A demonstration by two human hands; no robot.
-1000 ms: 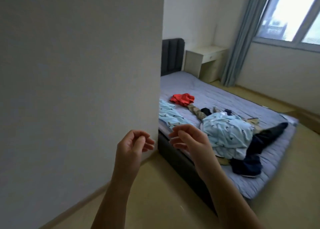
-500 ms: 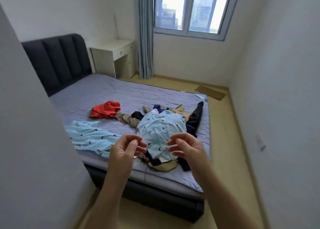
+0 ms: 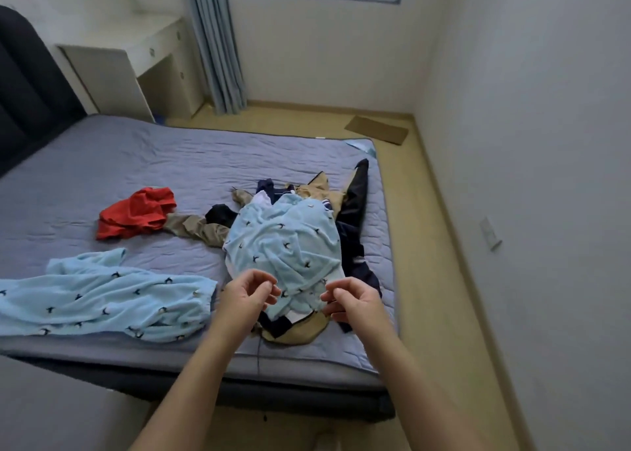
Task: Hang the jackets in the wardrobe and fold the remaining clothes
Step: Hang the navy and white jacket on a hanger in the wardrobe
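The person stands at the foot edge of the bed, both bare arms held out over the clothes. The left hand and right hand hover side by side just above the near end of the heap, fingers loosely curled toward the thumbs and holding nothing; neither touches cloth yet. The heap lies on the right half of the mattress. On top is a light-blue fleece garment with a small dark print, and under it a tan jacket shows at the near edge, with a navy garment running along the right side. A khaki sleeve trails out to the left toward a crumpled red garment. A second light-blue printed piece lies spread apart at the near left. No wardrobe can be identified in this view. The step in hand looks like sorting, picking the next piece from the heap, and nothing on the bed is folded so far. The next move probably calls for pinching the fleece top layer at two points and lifting it clear, so the jackets underneath can be freed. The layers overlap, so a sleeve may drag along.
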